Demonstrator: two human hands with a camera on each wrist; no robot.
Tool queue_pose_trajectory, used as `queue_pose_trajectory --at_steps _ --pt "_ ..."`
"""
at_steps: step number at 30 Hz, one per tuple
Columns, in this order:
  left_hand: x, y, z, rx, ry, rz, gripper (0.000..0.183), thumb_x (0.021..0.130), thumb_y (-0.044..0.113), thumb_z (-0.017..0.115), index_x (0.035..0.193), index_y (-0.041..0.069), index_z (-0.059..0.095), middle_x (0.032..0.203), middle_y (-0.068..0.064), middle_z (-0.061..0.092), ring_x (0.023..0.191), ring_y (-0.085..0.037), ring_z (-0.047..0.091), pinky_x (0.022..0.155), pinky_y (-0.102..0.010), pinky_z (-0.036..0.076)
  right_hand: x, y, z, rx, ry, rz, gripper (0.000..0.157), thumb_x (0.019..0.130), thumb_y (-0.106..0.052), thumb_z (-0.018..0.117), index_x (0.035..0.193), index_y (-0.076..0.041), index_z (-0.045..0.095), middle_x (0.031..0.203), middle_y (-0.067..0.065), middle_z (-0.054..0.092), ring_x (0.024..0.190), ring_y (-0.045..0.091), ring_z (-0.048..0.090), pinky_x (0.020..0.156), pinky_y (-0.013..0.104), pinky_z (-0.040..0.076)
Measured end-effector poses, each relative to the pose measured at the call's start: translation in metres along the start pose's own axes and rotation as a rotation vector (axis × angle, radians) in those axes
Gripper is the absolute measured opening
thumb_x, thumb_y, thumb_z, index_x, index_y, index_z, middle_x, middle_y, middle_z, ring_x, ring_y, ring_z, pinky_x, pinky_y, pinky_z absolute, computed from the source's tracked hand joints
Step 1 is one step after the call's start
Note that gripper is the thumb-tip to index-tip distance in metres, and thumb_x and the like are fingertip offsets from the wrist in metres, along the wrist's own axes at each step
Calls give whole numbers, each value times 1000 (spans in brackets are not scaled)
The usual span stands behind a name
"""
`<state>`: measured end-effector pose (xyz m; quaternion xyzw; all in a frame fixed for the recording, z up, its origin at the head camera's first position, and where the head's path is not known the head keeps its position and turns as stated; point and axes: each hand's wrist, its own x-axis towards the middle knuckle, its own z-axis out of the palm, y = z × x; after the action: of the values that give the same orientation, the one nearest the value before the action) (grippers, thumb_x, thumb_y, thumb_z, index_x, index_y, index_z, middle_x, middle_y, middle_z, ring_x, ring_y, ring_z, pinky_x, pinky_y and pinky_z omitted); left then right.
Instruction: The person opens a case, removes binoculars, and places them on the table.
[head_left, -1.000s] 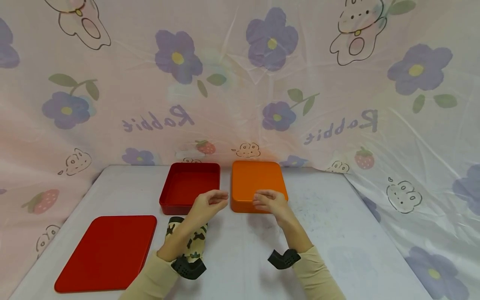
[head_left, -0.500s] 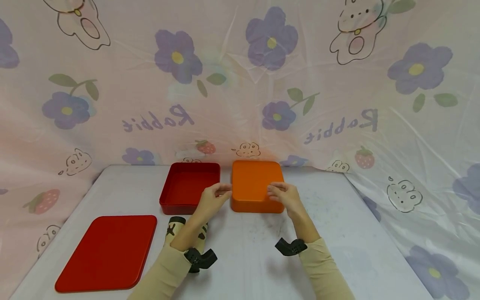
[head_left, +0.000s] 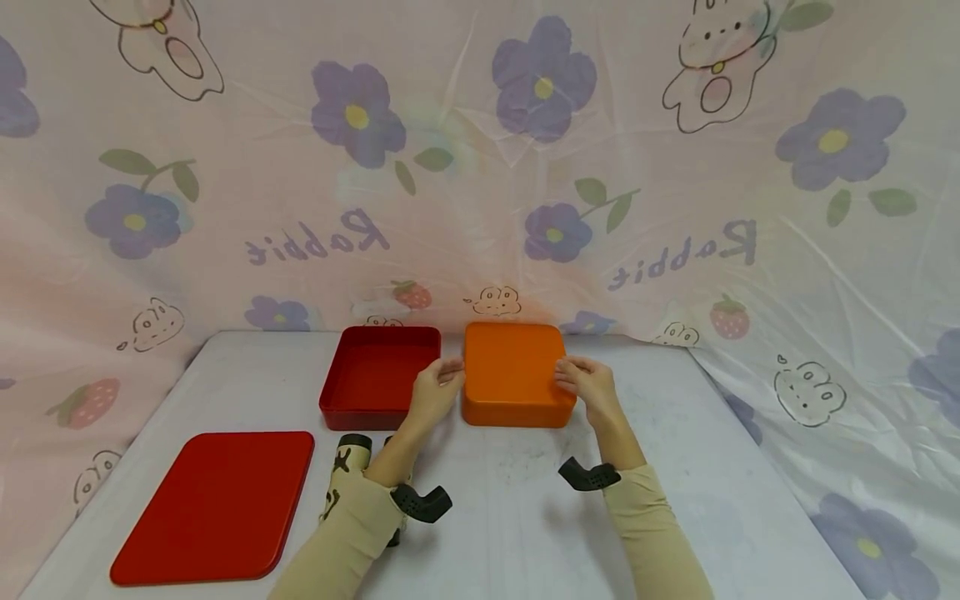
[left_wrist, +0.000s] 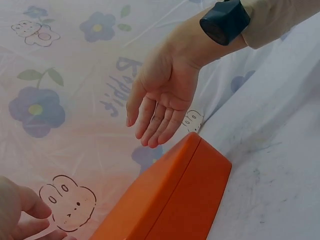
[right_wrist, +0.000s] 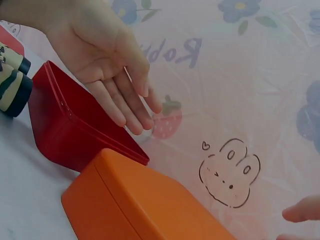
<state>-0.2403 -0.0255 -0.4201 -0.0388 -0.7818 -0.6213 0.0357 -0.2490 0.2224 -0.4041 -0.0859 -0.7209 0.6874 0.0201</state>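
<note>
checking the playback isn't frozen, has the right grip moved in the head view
Yes: the right grip has gone rightward and slightly up the picture, judged against the unmoved orange box.

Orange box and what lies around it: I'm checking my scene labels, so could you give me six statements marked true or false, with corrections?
1. The red box stands left of the orange box. True.
2. The orange box is open at the top. False: a smooth, closed top faces up.
3. The flat red panel lies nearer the person than the red box. True.
4. The red box is covered. False: its top is open and its inside shows.
5. The right grip is by the right side of the orange box. True.
6. The right grip is clenched into a fist. False: its fingers are extended.
</note>
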Motion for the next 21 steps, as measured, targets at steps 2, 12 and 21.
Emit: queue_pose_trajectory --at_steps 2,12,21 --pt "3 -2 2 0 12 -11 35 96 9 53 128 -5 55 129 -22 61 117 -33 60 101 -41 52 3 1 -2 7 17 -1 43 96 -12 58 127 15 50 84 -3 70 72 1 68 77 17 58" --pt "16 -6 14 -26 88 -88 36 96 10 52 130 -3 56 131 -21 61 121 -33 60 103 -44 50 22 11 -9 111 159 -2 42 95 -9 57 128 16 49 72 -10 66 66 0 67 74 17 59" --pt "29 -9 28 -101 131 -156 42 96 10 52 136 -4 51 139 -21 55 129 -33 55 109 -44 45 37 22 -12 148 235 -8 40 93 -5 59 125 16 51 62 -17 63 62 1 66 73 20 60"
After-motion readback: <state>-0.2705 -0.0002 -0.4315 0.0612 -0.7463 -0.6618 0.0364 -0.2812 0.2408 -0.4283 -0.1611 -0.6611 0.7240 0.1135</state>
